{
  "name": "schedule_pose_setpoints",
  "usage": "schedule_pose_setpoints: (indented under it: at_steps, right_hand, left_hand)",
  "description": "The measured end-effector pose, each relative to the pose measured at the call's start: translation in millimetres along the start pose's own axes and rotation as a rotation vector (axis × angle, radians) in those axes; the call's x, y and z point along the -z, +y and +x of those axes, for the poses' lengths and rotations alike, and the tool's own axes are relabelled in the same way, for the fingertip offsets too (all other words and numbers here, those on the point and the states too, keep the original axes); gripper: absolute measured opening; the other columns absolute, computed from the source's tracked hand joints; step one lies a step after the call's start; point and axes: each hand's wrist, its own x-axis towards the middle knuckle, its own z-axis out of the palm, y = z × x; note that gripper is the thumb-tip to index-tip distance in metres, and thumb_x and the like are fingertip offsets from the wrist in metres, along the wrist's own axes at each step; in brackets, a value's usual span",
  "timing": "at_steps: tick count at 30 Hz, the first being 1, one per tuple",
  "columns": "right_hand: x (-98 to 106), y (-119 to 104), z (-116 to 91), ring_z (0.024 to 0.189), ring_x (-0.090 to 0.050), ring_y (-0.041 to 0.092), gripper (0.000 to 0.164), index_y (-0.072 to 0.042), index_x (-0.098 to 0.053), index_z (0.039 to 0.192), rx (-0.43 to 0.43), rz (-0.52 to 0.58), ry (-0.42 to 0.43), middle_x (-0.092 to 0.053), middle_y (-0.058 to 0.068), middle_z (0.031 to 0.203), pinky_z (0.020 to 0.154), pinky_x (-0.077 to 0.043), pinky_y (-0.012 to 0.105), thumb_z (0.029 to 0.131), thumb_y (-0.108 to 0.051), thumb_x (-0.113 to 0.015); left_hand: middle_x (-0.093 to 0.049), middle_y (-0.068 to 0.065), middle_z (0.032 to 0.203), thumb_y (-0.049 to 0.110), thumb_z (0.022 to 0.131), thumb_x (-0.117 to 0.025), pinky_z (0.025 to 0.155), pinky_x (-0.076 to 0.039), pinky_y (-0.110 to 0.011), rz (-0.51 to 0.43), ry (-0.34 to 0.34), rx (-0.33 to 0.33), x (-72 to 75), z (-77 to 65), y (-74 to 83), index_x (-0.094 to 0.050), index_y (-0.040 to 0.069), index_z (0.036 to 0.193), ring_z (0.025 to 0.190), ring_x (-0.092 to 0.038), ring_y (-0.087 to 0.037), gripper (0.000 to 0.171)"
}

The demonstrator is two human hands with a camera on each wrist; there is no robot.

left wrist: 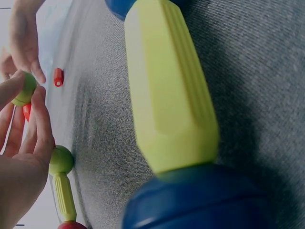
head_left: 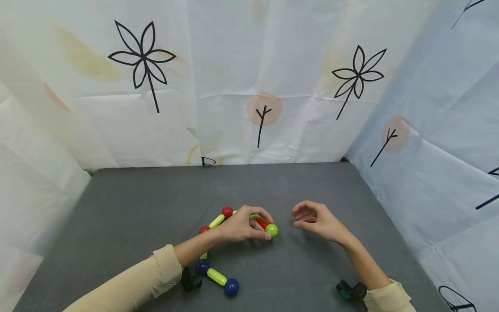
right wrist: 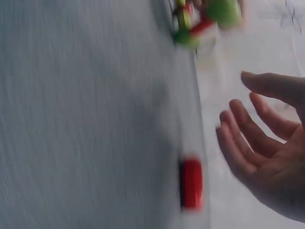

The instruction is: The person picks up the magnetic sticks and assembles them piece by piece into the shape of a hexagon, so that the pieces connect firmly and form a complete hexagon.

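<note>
My left hand pinches a green ball between thumb and fingers. A short red rod joins that ball to the rest of a chain of balls and rods. Along the chain lie red balls, such as one red ball, yellow-green rods and a blue ball at the near end. Part of the chain is hidden behind the left forearm. To the right, my right hand hovers above the table with loosely bent fingers and holds nothing. A loose red rod lies near it in the right wrist view, blurred.
The grey table carries everything. White printed fabric hangs behind it and at both sides. Dark wrist cameras sit on both wrists, the left one close beside the chain's blue balls.
</note>
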Motion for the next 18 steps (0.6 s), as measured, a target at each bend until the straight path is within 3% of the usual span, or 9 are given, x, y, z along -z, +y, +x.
schedule_pose_setpoints:
  at_steps: [5,12,18]
  right_hand:
    - [25,22,0,0.104,-0.075,0.029,0.037,0.005,-0.068,0.125,-0.085,-0.174,0.067,-0.074,0.024,0.12,0.089,-0.062,0.029,0.095,-0.01,-0.084]
    - [43,45,-3,0.096,-0.071,0.013,0.037,0.007,-0.069,0.121,-0.104,-0.138,-0.031,-0.075,0.023,0.112,0.084,-0.062,0.025,0.092,-0.006,-0.086]
    - [46,50,-5,0.09,-0.07,0.008,0.029,0.005,-0.074,0.118,-0.068,-0.158,-0.039,-0.077,0.019,0.107,0.081,-0.061,0.023,0.093,-0.007,-0.085]
  left_hand:
    - [-0.069,-0.017,0.128,0.003,0.095,-0.083,0.081,-0.062,-0.02,-0.008,-0.007,0.009,0.2,-0.7,-1.9,-0.071,0.003,0.127,0.093,-0.079,-0.013,0.034]
    - [-0.07,-0.017,0.128,0.002,0.094,-0.083,0.081,-0.061,-0.02,-0.017,-0.013,0.007,0.9,-0.6,-2.6,-0.071,0.003,0.128,0.093,-0.079,-0.011,0.035]
    - [-0.07,-0.017,0.128,0.002,0.094,-0.083,0.082,-0.061,-0.02,-0.016,-0.01,0.007,0.8,-1.0,-1.7,-0.071,0.003,0.127,0.094,-0.078,-0.011,0.035]
